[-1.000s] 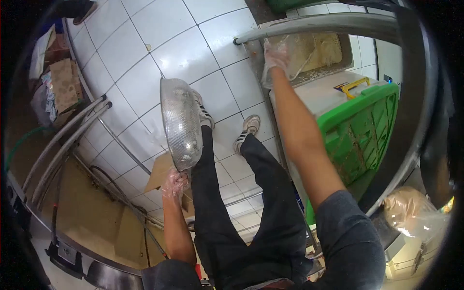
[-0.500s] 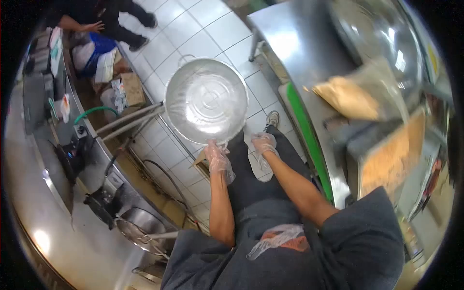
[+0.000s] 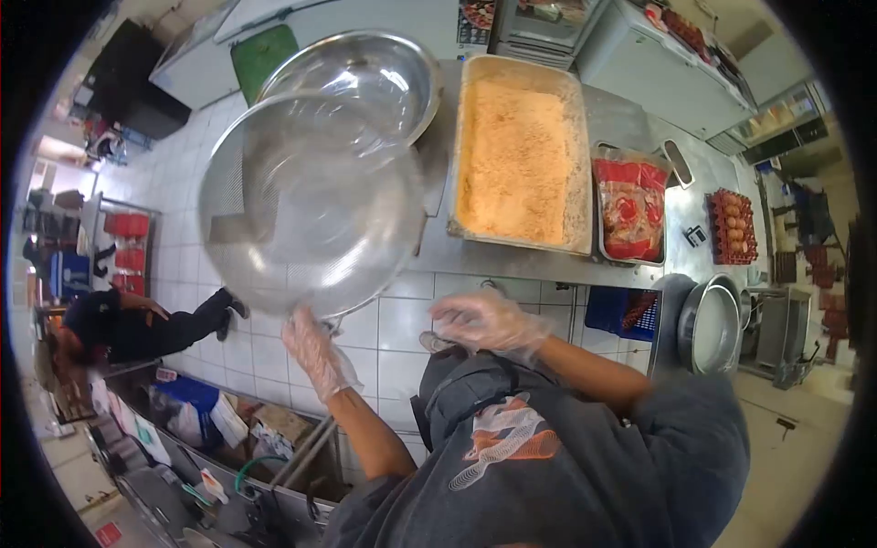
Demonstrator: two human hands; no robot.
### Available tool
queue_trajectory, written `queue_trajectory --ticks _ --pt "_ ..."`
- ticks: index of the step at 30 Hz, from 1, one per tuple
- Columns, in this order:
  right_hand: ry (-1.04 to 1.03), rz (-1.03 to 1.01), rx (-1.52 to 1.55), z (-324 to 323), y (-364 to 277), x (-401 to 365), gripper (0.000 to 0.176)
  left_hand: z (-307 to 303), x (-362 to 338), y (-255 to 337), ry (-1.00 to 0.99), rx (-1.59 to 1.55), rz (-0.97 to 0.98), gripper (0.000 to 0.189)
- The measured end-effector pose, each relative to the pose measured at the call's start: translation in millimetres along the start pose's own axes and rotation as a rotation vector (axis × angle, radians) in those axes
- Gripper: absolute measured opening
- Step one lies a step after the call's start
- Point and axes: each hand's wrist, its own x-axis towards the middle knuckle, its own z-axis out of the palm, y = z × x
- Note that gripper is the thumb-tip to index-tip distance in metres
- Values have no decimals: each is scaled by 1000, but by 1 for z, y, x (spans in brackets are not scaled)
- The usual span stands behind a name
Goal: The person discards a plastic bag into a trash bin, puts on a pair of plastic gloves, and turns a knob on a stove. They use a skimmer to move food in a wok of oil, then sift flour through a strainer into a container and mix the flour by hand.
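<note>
Grip status. On my head view, the left hand (image 3: 320, 354) is closed on the near edge of the perforated metal strainer (image 3: 306, 215). The right hand (image 3: 491, 320) holds nothing; I read its fingers as loosely extended, apart from the strainer.

Strainer position. It hangs out ahead of the left hand and overlaps the stainless steel bowl (image 3: 379, 66) in my view. I cannot tell whether the two touch. The strainer is blurred, so I cannot confirm its contents.

Hazards, in my judgement:

1. Tipping. Support is at one edge only. The far rim could dip or twist if the left wrist relaxes.
2. Slipping. The clear plastic glove (image 3: 331, 367) looks loose and could slide on smooth metal.
3. Collision. A wide sweep could knock the bowl, or catch the metal tray (image 3: 521, 241) of orange-tan crumbs (image 3: 516, 164) on the steel table (image 3: 610, 117) and spill it.
4. Drop. Tiled floor (image 3: 402, 340) shows below the strainer's near edge; a lost grip there could contaminate it.

Precaution: I would bring the right hand to the opposite rim before any tilt.
</note>
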Motion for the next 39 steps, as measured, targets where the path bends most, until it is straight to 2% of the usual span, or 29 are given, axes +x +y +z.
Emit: queue_trajectory --ticks 2,3,5,7,9,10,12,14,15,16,18,19,21,23,25,26,27,28,30,32,35,37,39 --pt "150 73 -69 -42 -9 -30 39 53 1 18 -248 213 52 29" --pt "222 110 -103 -64 -8 -42 39 82 10 13 -410 380 141 30" --pt "390 111 1 -92 16 -66 37 152 8 15 -566 410 252 30" --pt "536 107 60 -122 46 -84 35 226 62 -30 -725 631 750 30" --pt "604 181 78 -155 63 -99 36 287 64 -41 -798 507 783 29" --pt "641 221 87 -168 69 -105 36 316 53 -31 -813 509 497 28" --pt "757 176 35 -200 81 -107 35 380 39 -6 -807 490 -65 28" --pt "801 185 -22 -227 93 -105 34 415 103 -62 -882 673 441 26" --pt "789 194 -135 -241 72 -96 36 413 108 -73 -861 784 637 26" --pt "708 239 -154 -249 88 -84 38 410 113 -84 -808 890 836 25" --pt "570 311 -220 -271 120 -44 44 409 86 -29 -590 1129 1164 25" --pt "508 350 -266 -284 131 -18 47 406 75 -6 -625 1036 945 25" --pt "724 129 -514 -300 192 48 50 395 64 31 -668 834 521 27" --pt "850 116 -551 -325 219 117 54 381 91 49 -511 809 366 27" --pt "670 203 -645 -373 211 167 57 352 97 69 -486 833 551 30" --pt "576 249 -682 -383 208 187 58 329 125 61 -459 1061 979 40" --pt "655 158 -828 -390 224 208 58 317 128 74 -411 1173 1175 49" --pt "737 59 -977 -397 255 233 58 301 129 79 -370 1169 1291 43" --pt "828 -89 -1157 -410 274 264 58 283 139 85 -263 811 918 34" --pt "821 -159 -1217 -401 283 267 57 270 147 82 -115 95 -66 32" --pt "468 50 -656 -358 251 221 55 253 144 78 -103 176 -11 40" --pt "168 114 -660 -327 221 174 54 238 164 59 -116 132 -70 45" --pt "-76 -44 -751 -301 207 145 52 234 172 54 -106 127 -89 50"
